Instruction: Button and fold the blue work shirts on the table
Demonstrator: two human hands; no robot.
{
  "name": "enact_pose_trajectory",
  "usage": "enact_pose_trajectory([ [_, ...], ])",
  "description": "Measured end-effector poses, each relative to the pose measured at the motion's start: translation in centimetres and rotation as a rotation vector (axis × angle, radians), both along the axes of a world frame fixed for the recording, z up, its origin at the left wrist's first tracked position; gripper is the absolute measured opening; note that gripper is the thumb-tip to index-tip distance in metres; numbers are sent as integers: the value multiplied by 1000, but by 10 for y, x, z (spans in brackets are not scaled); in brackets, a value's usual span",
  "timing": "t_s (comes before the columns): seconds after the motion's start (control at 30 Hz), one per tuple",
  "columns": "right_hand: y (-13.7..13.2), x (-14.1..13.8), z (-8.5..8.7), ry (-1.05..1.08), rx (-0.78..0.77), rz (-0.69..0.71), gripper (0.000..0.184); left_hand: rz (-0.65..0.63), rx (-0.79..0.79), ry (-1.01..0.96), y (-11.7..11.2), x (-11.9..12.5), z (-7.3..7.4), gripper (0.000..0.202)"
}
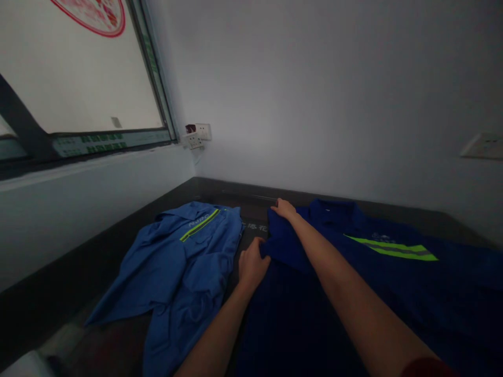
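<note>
A dark blue work shirt (346,235) with a collar and a yellow-green and grey reflective stripe lies spread on the dark surface. My left hand (252,263) pinches the shirt's left edge, its thumb and fingers closed on the cloth. Farther back, my right hand (284,208) grips the same shirt near its far left corner. The cloth between the two hands forms a folded edge. Beside my left hand lies a lighter blue work garment (184,262), rumpled, with a yellow stripe and white lettering. My right forearm covers part of the dark shirt.
The dark table (212,187) meets a white wall (314,94). Sockets (198,135) sit in the far left corner, and another wall socket (483,145) is at the right. A window frame (113,141) runs along the left. A blurred pale object (29,365) is at the bottom left.
</note>
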State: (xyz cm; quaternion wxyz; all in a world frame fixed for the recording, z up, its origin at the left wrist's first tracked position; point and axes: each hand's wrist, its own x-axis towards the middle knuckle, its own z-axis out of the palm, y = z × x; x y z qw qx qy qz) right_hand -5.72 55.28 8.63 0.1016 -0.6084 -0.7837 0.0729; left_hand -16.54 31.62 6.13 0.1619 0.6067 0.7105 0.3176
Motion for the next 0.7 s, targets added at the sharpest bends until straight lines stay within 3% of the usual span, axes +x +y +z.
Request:
enact_pose_trajectory([
  [0.2, 21, -15, -18, 58, -27, 25, 30, 24, -20, -2, 4, -2, -3, 24],
  [0.3, 17, -23, -24, 88, -30, 4, 21, 29, -23, -24, 4, -2, -3, 16],
  [0.4, 8, -27, -30, 124, -13, -34, 24, 37, 15, -59, 4, -3, -3, 9],
  [0.7, -8, -26, -33, 222, 101, -148, 27, -18, 130, -72, 2, -4, -7, 26],
])
